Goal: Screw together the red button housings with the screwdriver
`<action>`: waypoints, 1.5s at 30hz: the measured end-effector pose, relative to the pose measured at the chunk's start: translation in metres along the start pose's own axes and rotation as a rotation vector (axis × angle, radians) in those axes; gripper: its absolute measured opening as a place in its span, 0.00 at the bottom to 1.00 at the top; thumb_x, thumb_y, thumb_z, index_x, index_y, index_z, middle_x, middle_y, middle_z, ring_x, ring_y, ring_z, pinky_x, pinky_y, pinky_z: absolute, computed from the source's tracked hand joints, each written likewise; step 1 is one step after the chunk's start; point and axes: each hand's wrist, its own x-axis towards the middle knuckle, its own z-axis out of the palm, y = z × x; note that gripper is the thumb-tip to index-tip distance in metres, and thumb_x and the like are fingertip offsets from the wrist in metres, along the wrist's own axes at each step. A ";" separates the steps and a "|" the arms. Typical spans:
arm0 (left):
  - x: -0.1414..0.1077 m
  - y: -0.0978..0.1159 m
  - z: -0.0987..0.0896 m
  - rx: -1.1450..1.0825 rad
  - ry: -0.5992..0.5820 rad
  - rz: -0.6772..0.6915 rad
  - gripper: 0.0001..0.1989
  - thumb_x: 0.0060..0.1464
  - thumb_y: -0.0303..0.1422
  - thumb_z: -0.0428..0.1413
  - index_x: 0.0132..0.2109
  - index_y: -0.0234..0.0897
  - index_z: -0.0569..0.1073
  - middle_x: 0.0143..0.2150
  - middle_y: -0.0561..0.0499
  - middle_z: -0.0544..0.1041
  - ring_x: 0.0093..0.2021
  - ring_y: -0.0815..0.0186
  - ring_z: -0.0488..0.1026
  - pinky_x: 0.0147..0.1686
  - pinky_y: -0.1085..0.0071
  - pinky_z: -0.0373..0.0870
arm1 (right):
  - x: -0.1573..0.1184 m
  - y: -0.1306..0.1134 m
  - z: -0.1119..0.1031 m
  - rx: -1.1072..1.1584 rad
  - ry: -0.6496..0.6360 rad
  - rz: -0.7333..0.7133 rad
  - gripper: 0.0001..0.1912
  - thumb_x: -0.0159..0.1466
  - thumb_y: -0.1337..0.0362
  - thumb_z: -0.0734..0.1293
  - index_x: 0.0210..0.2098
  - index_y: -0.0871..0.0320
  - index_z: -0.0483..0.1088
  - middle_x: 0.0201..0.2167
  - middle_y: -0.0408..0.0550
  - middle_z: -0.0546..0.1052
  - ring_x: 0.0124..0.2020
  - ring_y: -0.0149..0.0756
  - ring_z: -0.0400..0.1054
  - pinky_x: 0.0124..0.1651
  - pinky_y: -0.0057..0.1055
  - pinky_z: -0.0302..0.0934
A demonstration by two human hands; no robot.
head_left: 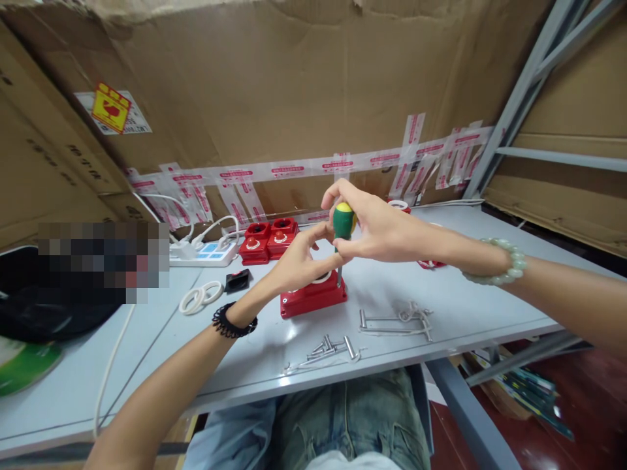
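Note:
A screwdriver with a green and yellow handle [343,222] stands nearly upright, its tip at the right end of a red box [313,299] on the table. My right hand [369,225] is closed round the handle from the right. My left hand [307,258] is beside the shaft and lower handle, thumb and fingers curved towards them, above the box. A white ring on top of the box is partly hidden by my left hand. Metal bolts [326,349] lie in front of the box, and more metal rods [396,318] lie to its right.
Red units with round buttons [268,241] stand at the back beside a white power strip [208,254]. White rings [200,297] and a black part [238,281] lie left of the box. Cardboard [294,85] rises behind the table [470,300]; a metal frame [524,98] stands at right.

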 end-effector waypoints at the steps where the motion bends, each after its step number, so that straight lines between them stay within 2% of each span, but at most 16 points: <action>1: -0.001 0.000 -0.001 -0.001 -0.022 -0.002 0.12 0.52 0.38 0.62 0.41 0.37 0.73 0.41 0.49 0.77 0.43 0.61 0.72 0.47 0.64 0.66 | 0.000 0.000 0.000 -0.003 0.001 -0.007 0.23 0.52 0.71 0.66 0.45 0.55 0.55 0.30 0.41 0.69 0.29 0.32 0.63 0.29 0.30 0.55; 3: -0.001 -0.001 -0.002 -0.004 -0.027 -0.014 0.10 0.52 0.37 0.61 0.39 0.36 0.73 0.38 0.50 0.77 0.42 0.62 0.72 0.45 0.65 0.65 | 0.000 0.001 0.001 -0.030 0.030 -0.004 0.22 0.53 0.71 0.66 0.44 0.55 0.55 0.31 0.41 0.69 0.29 0.31 0.62 0.29 0.30 0.55; 6: -0.001 -0.001 -0.001 0.026 0.046 -0.024 0.13 0.49 0.36 0.63 0.39 0.36 0.71 0.37 0.51 0.76 0.39 0.64 0.71 0.43 0.66 0.66 | 0.001 0.002 0.004 -0.055 0.103 0.014 0.16 0.56 0.68 0.67 0.41 0.56 0.56 0.30 0.41 0.69 0.28 0.31 0.62 0.29 0.30 0.55; 9: -0.003 -0.002 0.000 0.068 0.049 -0.016 0.16 0.51 0.38 0.62 0.44 0.36 0.70 0.42 0.49 0.76 0.42 0.64 0.71 0.45 0.66 0.66 | 0.002 0.002 0.005 -0.032 0.104 0.008 0.17 0.55 0.71 0.67 0.41 0.56 0.58 0.29 0.41 0.69 0.28 0.30 0.62 0.29 0.30 0.54; 11: -0.008 -0.004 -0.001 0.147 -0.017 -0.030 0.18 0.54 0.40 0.60 0.48 0.37 0.70 0.48 0.47 0.75 0.46 0.62 0.71 0.47 0.64 0.67 | 0.001 0.003 0.004 -0.017 0.078 -0.010 0.20 0.54 0.74 0.67 0.43 0.56 0.58 0.32 0.42 0.70 0.30 0.31 0.64 0.30 0.29 0.55; 14: -0.017 -0.007 -0.004 0.363 -0.156 -0.024 0.19 0.55 0.41 0.58 0.51 0.38 0.71 0.51 0.45 0.74 0.50 0.57 0.70 0.50 0.58 0.65 | 0.000 0.004 0.004 -0.044 0.065 0.005 0.19 0.55 0.70 0.68 0.43 0.56 0.57 0.33 0.43 0.71 0.31 0.32 0.65 0.32 0.30 0.56; 17: -0.022 -0.009 -0.004 0.567 -0.271 0.002 0.12 0.56 0.39 0.58 0.45 0.39 0.74 0.49 0.46 0.76 0.53 0.53 0.68 0.50 0.55 0.62 | -0.001 0.007 0.005 -0.110 0.082 0.036 0.16 0.58 0.66 0.68 0.42 0.56 0.57 0.31 0.43 0.70 0.29 0.32 0.64 0.31 0.30 0.55; 21: -0.022 -0.008 -0.001 0.661 -0.332 0.003 0.07 0.57 0.36 0.57 0.39 0.38 0.75 0.46 0.48 0.77 0.51 0.54 0.68 0.47 0.58 0.60 | -0.002 0.008 0.005 -0.133 0.121 -0.037 0.18 0.58 0.68 0.68 0.44 0.56 0.57 0.30 0.41 0.69 0.28 0.30 0.63 0.32 0.30 0.56; 27: -0.018 -0.010 0.000 0.676 -0.337 0.050 0.09 0.61 0.37 0.55 0.37 0.36 0.72 0.41 0.48 0.76 0.46 0.57 0.69 0.43 0.61 0.60 | -0.003 0.009 0.002 -0.090 0.173 -0.087 0.18 0.59 0.67 0.68 0.45 0.55 0.58 0.29 0.39 0.68 0.26 0.29 0.61 0.31 0.30 0.57; 30: -0.018 -0.009 -0.002 0.631 -0.266 0.113 0.08 0.62 0.37 0.53 0.38 0.36 0.70 0.41 0.48 0.75 0.45 0.60 0.69 0.44 0.62 0.61 | -0.002 0.010 -0.003 -0.024 0.268 -0.106 0.14 0.62 0.65 0.67 0.44 0.54 0.58 0.31 0.41 0.70 0.27 0.29 0.62 0.30 0.31 0.58; 33: -0.028 -0.002 -0.006 0.563 -0.175 0.154 0.03 0.59 0.31 0.54 0.38 0.36 0.70 0.40 0.49 0.76 0.41 0.63 0.70 0.44 0.65 0.64 | -0.002 0.009 -0.008 0.042 0.373 -0.117 0.13 0.63 0.61 0.67 0.43 0.53 0.59 0.32 0.41 0.69 0.29 0.30 0.65 0.30 0.31 0.60; 36: -0.052 0.008 -0.008 0.490 -0.200 0.084 0.03 0.55 0.26 0.55 0.37 0.36 0.72 0.34 0.52 0.77 0.34 0.67 0.72 0.38 0.71 0.66 | -0.002 0.008 -0.011 0.078 0.436 -0.118 0.13 0.62 0.59 0.68 0.42 0.52 0.60 0.31 0.41 0.68 0.31 0.32 0.66 0.30 0.31 0.62; 40: -0.087 0.015 -0.005 0.472 -0.390 -0.069 0.06 0.54 0.24 0.56 0.38 0.37 0.75 0.33 0.52 0.78 0.32 0.68 0.73 0.35 0.74 0.67 | -0.002 0.013 -0.007 0.089 0.418 -0.140 0.14 0.61 0.60 0.70 0.40 0.52 0.61 0.31 0.41 0.69 0.30 0.32 0.66 0.30 0.32 0.62; 45: -0.104 0.012 -0.003 0.435 -0.461 -0.196 0.07 0.55 0.24 0.55 0.39 0.37 0.76 0.34 0.52 0.78 0.33 0.68 0.73 0.36 0.74 0.68 | 0.003 0.018 0.001 0.106 0.363 -0.151 0.14 0.60 0.61 0.70 0.40 0.53 0.61 0.31 0.41 0.70 0.26 0.30 0.62 0.27 0.31 0.58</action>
